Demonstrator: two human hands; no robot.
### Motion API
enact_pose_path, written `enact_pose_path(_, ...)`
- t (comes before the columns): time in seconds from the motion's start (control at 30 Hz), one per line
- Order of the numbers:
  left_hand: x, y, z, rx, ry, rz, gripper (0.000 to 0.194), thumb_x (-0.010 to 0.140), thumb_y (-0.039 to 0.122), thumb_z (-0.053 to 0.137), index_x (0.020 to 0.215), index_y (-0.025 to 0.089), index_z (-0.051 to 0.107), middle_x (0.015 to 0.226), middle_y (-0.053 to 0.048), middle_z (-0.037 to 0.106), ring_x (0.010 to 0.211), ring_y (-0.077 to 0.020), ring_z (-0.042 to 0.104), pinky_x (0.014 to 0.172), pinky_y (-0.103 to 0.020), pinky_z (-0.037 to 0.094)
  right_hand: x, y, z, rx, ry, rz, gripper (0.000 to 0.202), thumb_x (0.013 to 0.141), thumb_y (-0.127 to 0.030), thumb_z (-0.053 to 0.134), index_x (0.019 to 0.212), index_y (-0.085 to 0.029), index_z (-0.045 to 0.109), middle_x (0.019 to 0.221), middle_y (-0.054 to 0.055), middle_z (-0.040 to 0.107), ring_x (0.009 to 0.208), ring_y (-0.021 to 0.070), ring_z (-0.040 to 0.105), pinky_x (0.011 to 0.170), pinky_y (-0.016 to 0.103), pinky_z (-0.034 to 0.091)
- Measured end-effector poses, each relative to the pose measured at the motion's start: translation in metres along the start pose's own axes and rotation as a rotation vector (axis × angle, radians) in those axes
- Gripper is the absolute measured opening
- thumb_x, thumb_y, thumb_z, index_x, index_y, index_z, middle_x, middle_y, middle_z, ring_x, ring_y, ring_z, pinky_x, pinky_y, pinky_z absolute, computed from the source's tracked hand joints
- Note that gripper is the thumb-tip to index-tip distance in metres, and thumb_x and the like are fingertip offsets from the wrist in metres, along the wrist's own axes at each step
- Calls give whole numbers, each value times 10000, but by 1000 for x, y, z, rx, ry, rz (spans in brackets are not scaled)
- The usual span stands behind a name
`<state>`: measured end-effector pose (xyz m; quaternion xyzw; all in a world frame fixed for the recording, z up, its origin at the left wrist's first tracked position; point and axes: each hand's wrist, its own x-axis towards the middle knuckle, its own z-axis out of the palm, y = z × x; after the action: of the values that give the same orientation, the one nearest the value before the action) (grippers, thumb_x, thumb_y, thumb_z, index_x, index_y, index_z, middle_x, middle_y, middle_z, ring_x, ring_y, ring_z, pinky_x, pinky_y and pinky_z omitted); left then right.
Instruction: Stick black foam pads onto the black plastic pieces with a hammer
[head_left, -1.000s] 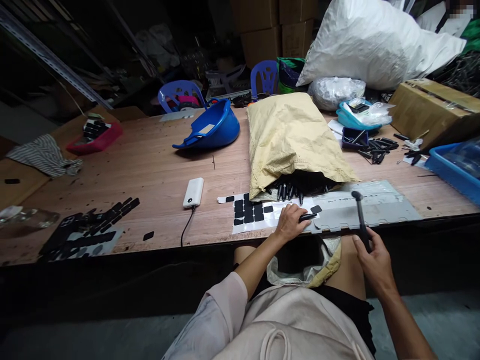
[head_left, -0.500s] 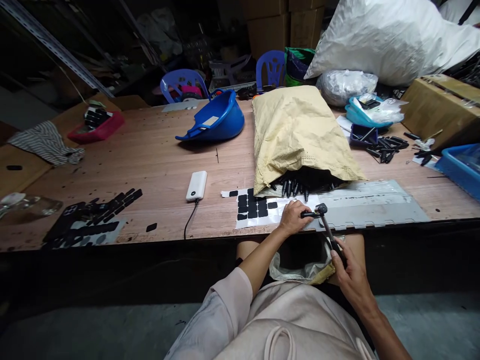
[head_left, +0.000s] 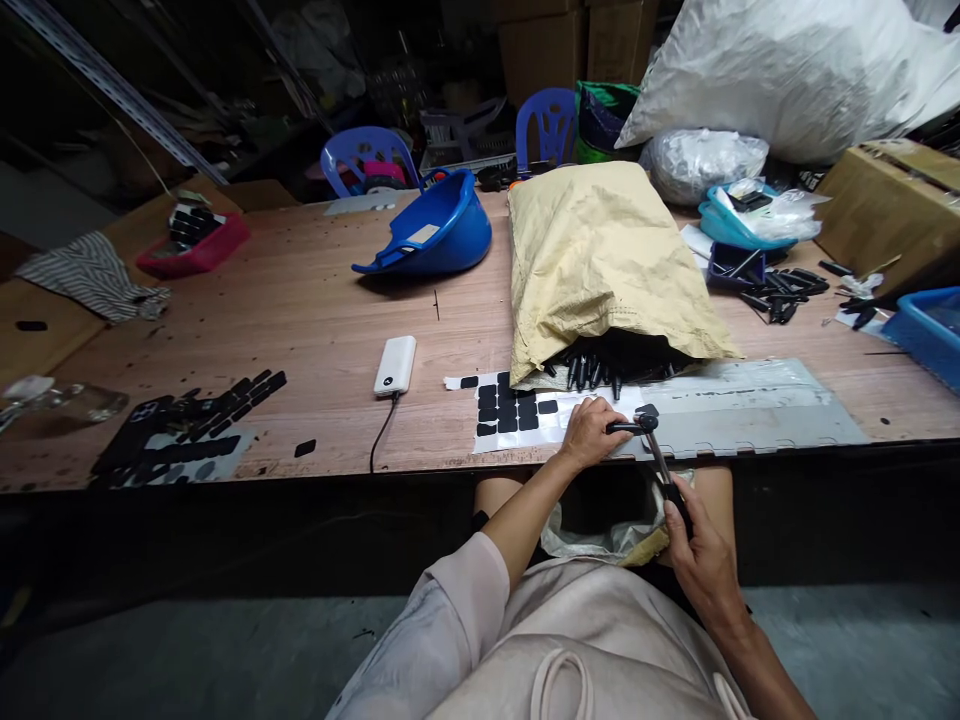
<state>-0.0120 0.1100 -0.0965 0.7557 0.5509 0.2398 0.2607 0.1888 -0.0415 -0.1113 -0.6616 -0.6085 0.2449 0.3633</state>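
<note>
My left hand (head_left: pixel 589 436) is closed on a slim black rod-shaped piece (head_left: pixel 621 427) at the table's front edge. In my right hand (head_left: pixel 701 560) is a ratchet wrench, gripped by its black handle (head_left: pixel 679 508). The wrench's round head (head_left: pixel 648 424) meets the right end of the black piece; exactly how they join is too small to see. A rounded black patch (head_left: pixel 646 410) lies just behind the head. To the left of my left hand, a white sheet (head_left: pixel 551 432) carries several black square patches (head_left: pixel 508 408). Similar black pieces (head_left: pixel 589 372) spill from the mouth of a tan sack (head_left: pixel 600 240).
A grey plastic sheet (head_left: pixel 757 410) runs along the front edge. A white power bank (head_left: pixel 395 362) with a cable lies left of the sheet. Farther off are a blue basin (head_left: pixel 442 235), a red tray (head_left: pixel 202 250) and a cardboard box (head_left: pixel 892 215). An open bag (head_left: pixel 562 540) sits at my lap.
The wrench head has shifted slightly down and toward me, showing more of the black patch behind it. Both hands keep their grips. The view has tilted a little.
</note>
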Motion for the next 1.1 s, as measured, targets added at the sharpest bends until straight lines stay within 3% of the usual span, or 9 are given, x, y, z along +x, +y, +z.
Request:
enact_pose_path(0.27,1,-2,0,-21,-12,17,217,864,347,873,1065,270,847,1030,-51,713,1067,-250,599,995,-393,476,5,-5,-1,46,-19,28,582,1015,-547,522,1470,-208,653,1445,122,709,1312,265,688,1062,375,595)
enact_pose_path(0.43,2,-4,0,-36,-26,4,185,858,334,878,1029,273,841,1030,-52,730,1059,-260,599,962,-396,470,3,-8,4,58,-121,34,577,1016,-561,501,1446,-215,668,1401,113,736,1297,262,698,1090,398,578)
enact_pose_path(0.57,2,-3,1,-69,7,2,343,794,334,932,1100,244,805,1010,-45,739,1031,-258,613,968,-390,476,8,-11,-2,39,-56,63,611,989,-602,513,1427,-211,684,1363,116,750,1231,272,719,990,376,613)
enact_pose_path(0.63,2,-3,1,-81,26,10,412,777,345,946,1138,228,786,1007,-45,737,1017,-256,617,971,-389,479,17,-13,-12,-11,7,88,621,982,-602,528,1457,-229,669,1325,114,759,1112,264,741,918,367,620)
enact_pose_path(0.7,2,-2,2,-71,31,18,364,787,350,937,1095,224,792,1010,-50,733,1024,-259,618,974,-390,480,30,-11,-25,-92,74,117,637,973,-583,539,1496,-236,644,1285,119,762,990,254,735,866,372,611)
enact_pose_path(0.83,-1,0,3,-42,27,38,228,812,346,913,979,230,811,999,-57,724,1038,-265,620,984,-397,482,64,10,-48,-251,173,145,697,932,-465,497,1545,-150,600,1297,172,725,990,278,696,896,411,571)
enact_pose_path(0.97,1,1,2,-29,33,48,210,824,362,901,959,230,810,976,-55,723,1018,-260,621,992,-401,488,90,36,-55,-355,132,230,736,896,-384,475,1554,-74,588,1074,176,727,960,307,673,885,432,551)
enact_pose_path(1.1,2,4,-4,-10,34,54,195,876,379,857,954,209,800,970,-66,731,1009,-259,631,981,-400,496,98,34,-53,-431,102,223,725,915,-340,444,1575,-68,570,1049,183,690,980,321,654,927,450,539)
